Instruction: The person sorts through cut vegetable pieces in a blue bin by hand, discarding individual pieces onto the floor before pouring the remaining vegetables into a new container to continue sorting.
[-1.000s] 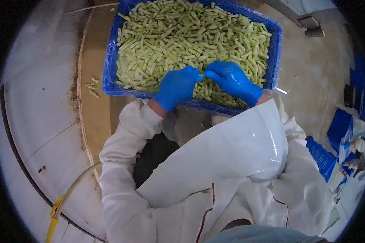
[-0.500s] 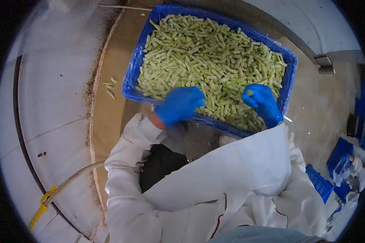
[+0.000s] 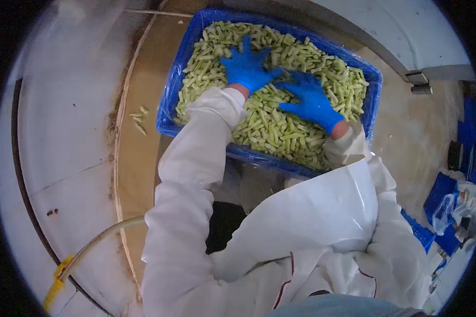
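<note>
A blue crate (image 3: 376,98) with a clear plastic liner is filled with pale green cut vegetable sticks (image 3: 280,129). On top of the sticks, toward the back left, lies my left hand (image 3: 250,66) in a blue glove, its fingers spread. Just right of it and a little nearer to me, my right hand (image 3: 310,100), also in a blue glove, rests on the pieces with fingers spread and pointing left. Both palms face down, so whatever lies under them is hidden.
A few loose vegetable pieces (image 3: 139,119) lie on the brown surface left of the crate. A pale hose (image 3: 103,235) with a yellow fitting (image 3: 57,277) runs at lower left. Blue crates and plastic bags (image 3: 444,211) are at the right. A white apron (image 3: 312,211) covers my front.
Both hands have moved forward from the crate's near side onto the middle of the sticks. Their fingers have spread, and the small green piece seen at my right fingertips no longer shows.
</note>
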Demonstrator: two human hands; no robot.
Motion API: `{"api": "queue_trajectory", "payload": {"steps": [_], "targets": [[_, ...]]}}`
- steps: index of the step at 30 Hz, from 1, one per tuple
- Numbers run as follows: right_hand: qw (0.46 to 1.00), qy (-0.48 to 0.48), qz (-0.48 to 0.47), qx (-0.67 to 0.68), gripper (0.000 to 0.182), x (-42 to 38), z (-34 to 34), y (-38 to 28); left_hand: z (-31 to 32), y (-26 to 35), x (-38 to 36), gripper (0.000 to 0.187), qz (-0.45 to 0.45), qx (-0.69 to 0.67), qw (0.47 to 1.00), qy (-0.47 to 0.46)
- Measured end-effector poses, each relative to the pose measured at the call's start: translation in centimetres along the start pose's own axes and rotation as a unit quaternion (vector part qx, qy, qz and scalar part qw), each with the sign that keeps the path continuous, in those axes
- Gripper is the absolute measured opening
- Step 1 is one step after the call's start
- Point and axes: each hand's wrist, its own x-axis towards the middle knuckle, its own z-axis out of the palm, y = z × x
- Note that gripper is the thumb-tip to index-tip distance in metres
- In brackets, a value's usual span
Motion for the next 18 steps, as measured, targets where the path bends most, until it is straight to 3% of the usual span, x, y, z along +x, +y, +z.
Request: {"api": "queue_trajectory", "payload": {"steps": [3, 6, 7, 9, 13, 16, 18], "targets": [[0.999, -0.029, 0.024, -0.036, 0.052, -2.4, -2.1, -0.4, -1.2, 3.1, -3.4, 0.071, 0.056, -0.007, 0.997, -0.053], [0.995, -0.056, 0.066, -0.042, 0.049, -4.9, -3.8, -1.0, -0.8, 4.9, -7.2, 0.066, 0.132, -0.052, 0.99, -0.005], [0.998, -0.021, 0.058, -0.017, 0.044, -5.9, -4.3, -1.1, -1.2, 5.3, -8.4, 0.064, 0.157, -0.08, 0.984, -0.024], [0.996, -0.031, 0.071, -0.03, 0.041, -7.7, -5.3, -0.4, -2.3, 5.4, -10.3, 0.059, 0.206, -0.133, 0.968, -0.061], [0.988, -0.02, 0.145, -0.057, 0.037, -11.3, -6.5, 0.3, -2.6, 2.6, -12.5, 0.055, 0.316, -0.133, 0.938, -0.041], [0.986, -0.016, 0.142, -0.082, 0.041, -12.5, -7.7, 0.4, -3.1, -2.0, -12.7, 0.052, 0.316, -0.12, 0.94, -0.043], [0.982, 0.005, 0.152, -0.111, 0.044, -12.0, -8.1, -1.0, -1.7, -5.7, -13.2, 0.056, 0.26, -0.077, 0.962, -0.041]]}}
